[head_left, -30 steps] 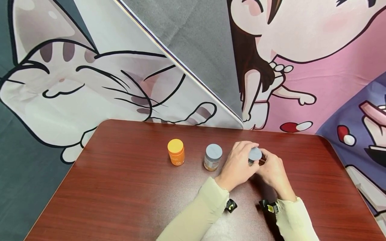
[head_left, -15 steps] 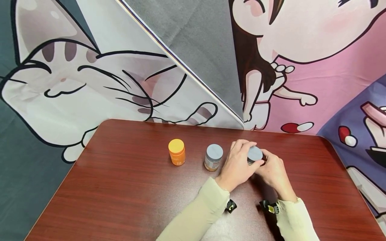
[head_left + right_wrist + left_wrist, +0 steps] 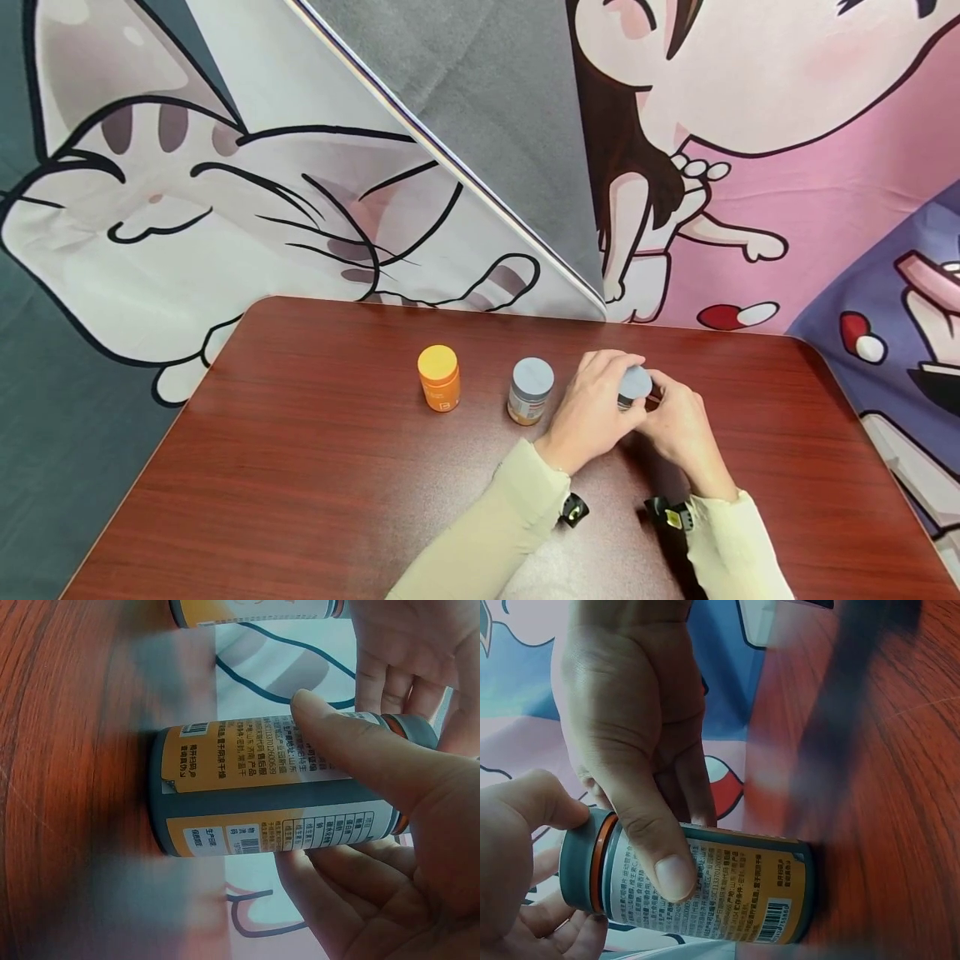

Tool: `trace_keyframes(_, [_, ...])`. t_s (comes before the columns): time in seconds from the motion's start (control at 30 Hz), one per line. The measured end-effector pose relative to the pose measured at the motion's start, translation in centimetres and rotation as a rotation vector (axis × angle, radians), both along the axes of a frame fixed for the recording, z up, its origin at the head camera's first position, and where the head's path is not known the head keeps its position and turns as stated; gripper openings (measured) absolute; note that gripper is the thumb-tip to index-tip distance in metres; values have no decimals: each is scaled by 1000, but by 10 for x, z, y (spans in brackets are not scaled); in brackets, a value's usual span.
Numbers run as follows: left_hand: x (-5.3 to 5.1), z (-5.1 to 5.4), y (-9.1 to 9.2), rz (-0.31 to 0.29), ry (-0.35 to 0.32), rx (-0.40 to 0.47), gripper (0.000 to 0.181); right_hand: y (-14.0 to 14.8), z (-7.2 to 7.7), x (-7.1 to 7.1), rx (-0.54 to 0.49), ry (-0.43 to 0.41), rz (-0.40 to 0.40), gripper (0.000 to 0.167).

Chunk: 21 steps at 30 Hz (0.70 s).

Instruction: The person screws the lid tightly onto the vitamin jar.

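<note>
A supplement bottle with a grey-blue lid [image 3: 636,382] stands upright on the table between both hands. My left hand [image 3: 596,408] grips its lid, thumb on the near side and fingers on the far side. My right hand [image 3: 681,423] holds the bottle's body from the right. In the right wrist view, the right thumb [image 3: 352,746] lies along the printed label and the fingers reach underneath. An orange ring [image 3: 600,859] shows between lid and body in the left wrist view. The bottle's lower part is hidden by hands in the head view.
A second grey-lidded bottle [image 3: 531,392] stands just left of the left hand. Farther left is an orange bottle with a yellow lid [image 3: 438,377]. All stand on a reddish-brown table [image 3: 300,467], and a cartoon-printed cloth [image 3: 480,167] hangs behind its back edge.
My left fingers and thumb shift back and forth slightly round the lid, a small twisting motion. The right hand keeps its place on the body; the other two bottles have not moved.
</note>
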<state>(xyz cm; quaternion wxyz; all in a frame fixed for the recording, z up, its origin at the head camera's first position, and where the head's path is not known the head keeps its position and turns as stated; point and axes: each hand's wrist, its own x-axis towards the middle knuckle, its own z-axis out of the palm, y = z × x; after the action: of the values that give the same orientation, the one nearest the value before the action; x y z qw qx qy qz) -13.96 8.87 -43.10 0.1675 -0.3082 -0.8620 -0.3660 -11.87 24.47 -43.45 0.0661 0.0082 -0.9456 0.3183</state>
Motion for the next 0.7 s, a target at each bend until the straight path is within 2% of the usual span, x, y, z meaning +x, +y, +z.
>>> trace_keyframes(0.23, [-1, 4, -2, -7, -5, -21, 57, 0, 0, 0, 13, 5, -2, 39])
trace_keyframes(0.43, [0, 6, -1, 30, -39, -3, 59, 1, -1, 0, 16, 21, 5, 38])
trace_keyframes(0.7, [1, 1, 3, 67, 8, -14, 61, 1, -1, -1, 11, 37, 7, 38])
